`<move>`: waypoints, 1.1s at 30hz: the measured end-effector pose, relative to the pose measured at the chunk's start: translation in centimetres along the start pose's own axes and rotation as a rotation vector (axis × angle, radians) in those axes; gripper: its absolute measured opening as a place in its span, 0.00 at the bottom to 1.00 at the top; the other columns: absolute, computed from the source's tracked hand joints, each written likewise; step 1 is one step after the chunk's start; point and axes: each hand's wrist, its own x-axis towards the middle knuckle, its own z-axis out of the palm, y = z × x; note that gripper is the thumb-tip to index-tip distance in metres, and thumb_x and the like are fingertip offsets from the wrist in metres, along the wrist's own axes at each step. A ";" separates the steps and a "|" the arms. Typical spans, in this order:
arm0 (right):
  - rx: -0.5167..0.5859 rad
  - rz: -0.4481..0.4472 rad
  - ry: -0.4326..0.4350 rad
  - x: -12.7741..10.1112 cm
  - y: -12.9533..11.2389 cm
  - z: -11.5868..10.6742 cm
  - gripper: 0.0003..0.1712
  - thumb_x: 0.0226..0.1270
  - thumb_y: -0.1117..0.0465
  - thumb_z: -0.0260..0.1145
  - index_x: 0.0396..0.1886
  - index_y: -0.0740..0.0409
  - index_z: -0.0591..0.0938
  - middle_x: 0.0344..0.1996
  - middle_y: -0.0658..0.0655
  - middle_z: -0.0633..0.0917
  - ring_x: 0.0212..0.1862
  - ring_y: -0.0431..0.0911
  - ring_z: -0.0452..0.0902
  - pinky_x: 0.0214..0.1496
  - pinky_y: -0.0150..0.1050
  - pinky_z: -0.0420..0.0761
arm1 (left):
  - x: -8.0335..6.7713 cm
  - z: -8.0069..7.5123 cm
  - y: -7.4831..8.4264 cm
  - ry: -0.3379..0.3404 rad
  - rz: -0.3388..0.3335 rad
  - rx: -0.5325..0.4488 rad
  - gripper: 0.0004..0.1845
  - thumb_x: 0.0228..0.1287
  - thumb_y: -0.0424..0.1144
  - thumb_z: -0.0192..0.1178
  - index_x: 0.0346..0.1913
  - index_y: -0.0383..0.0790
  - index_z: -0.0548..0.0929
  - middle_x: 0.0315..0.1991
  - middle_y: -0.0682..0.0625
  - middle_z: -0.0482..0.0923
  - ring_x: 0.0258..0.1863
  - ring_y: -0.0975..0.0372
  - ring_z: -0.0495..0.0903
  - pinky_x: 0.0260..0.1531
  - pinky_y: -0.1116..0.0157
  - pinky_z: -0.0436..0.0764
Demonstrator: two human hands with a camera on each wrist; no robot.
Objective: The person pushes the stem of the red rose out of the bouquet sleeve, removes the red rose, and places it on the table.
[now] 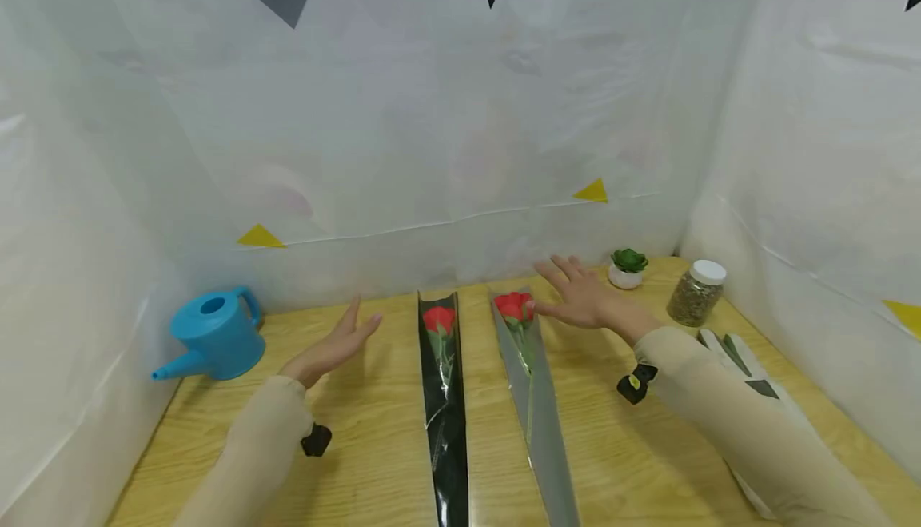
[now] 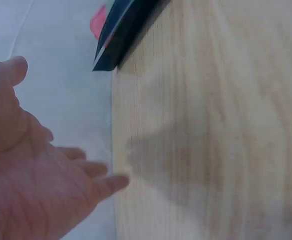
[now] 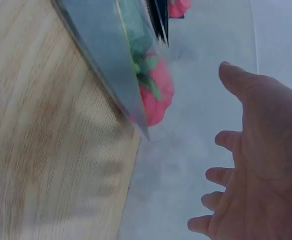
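Fingers of both my left hand (image 1: 332,349) and right hand (image 1: 584,297) are spread and hold nothing. Two wrapped roses, black-sleeved (image 1: 442,399) and grey-sleeved (image 1: 531,383), lie mid-desk, heads toward the rear edge. I judge the right hand, just beside the grey-sleeved bloom, could crush it if lowered carelessly.

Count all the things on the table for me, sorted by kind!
Roses: 2
Watering can: 1
Potted plant: 1
Jar: 1
Glove: 1
Total: 6
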 end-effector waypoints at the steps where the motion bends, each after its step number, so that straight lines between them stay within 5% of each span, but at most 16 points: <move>1: 0.016 -0.019 0.002 -0.1 -0.4 0.0 0.48 0.72 0.36 0.56 0.79 0.57 0.52 0.76 0.70 0.48 0.74 0.70 0.38 0.67 0.70 0.50 | -0.6 0.0 0.1 -0.039 -0.011 -0.070 0.50 0.70 0.71 0.40 0.75 0.56 0.19 0.77 0.42 0.19 0.74 0.41 0.27 0.65 0.34 0.42; 5: 0.094 -0.088 -0.002 -0.3 -1.8 0.1 0.48 0.69 0.41 0.64 0.77 0.62 0.55 0.74 0.72 0.52 0.71 0.70 0.51 0.65 0.66 0.60 | -2.6 0.5 0.3 -0.091 -0.046 -0.234 0.53 0.68 0.70 0.47 0.77 0.54 0.24 0.78 0.40 0.34 0.75 0.41 0.44 0.67 0.45 0.56; 11: 0.102 -0.251 0.074 -0.5 -4.5 1.3 0.40 0.67 0.51 0.70 0.71 0.67 0.66 0.65 0.70 0.67 0.60 0.62 0.70 0.58 0.57 0.73 | -4.6 3.0 0.1 -0.068 -0.067 -0.420 0.50 0.71 0.61 0.54 0.79 0.40 0.36 0.71 0.29 0.57 0.65 0.40 0.67 0.59 0.50 0.71; 16: 0.111 -0.338 0.127 -0.6 -7.0 2.8 0.35 0.66 0.54 0.72 0.67 0.64 0.72 0.60 0.65 0.74 0.57 0.57 0.74 0.54 0.53 0.76 | -6.0 5.1 0.1 -0.114 -0.080 -0.532 0.46 0.73 0.57 0.55 0.76 0.32 0.43 0.66 0.26 0.63 0.58 0.40 0.74 0.52 0.51 0.78; 21: 0.288 -0.347 0.055 -1.0 -9.1 4.5 0.37 0.66 0.58 0.71 0.68 0.69 0.68 0.58 0.67 0.76 0.55 0.57 0.77 0.52 0.51 0.79 | -7.1 7.2 0.7 -0.141 -0.095 -0.614 0.46 0.73 0.55 0.55 0.74 0.27 0.45 0.62 0.27 0.67 0.54 0.42 0.78 0.47 0.50 0.80; 28: 0.502 -0.191 -0.084 -1.4 -11.3 6.4 0.47 0.60 0.59 0.74 0.72 0.73 0.60 0.59 0.70 0.75 0.45 0.52 0.82 0.45 0.46 0.82 | -8.0 9.7 1.6 -0.160 -0.173 -0.664 0.46 0.73 0.53 0.56 0.71 0.21 0.46 0.54 0.29 0.72 0.42 0.41 0.83 0.41 0.49 0.83; 33: 0.973 0.088 -0.226 -1.5 -12.8 8.1 0.53 0.59 0.65 0.74 0.74 0.74 0.52 0.63 0.72 0.69 0.47 0.55 0.82 0.41 0.47 0.84 | -8.4 11.0 2.6 -0.191 -0.208 -0.686 0.45 0.71 0.51 0.58 0.71 0.23 0.45 0.48 0.30 0.74 0.38 0.40 0.84 0.37 0.49 0.84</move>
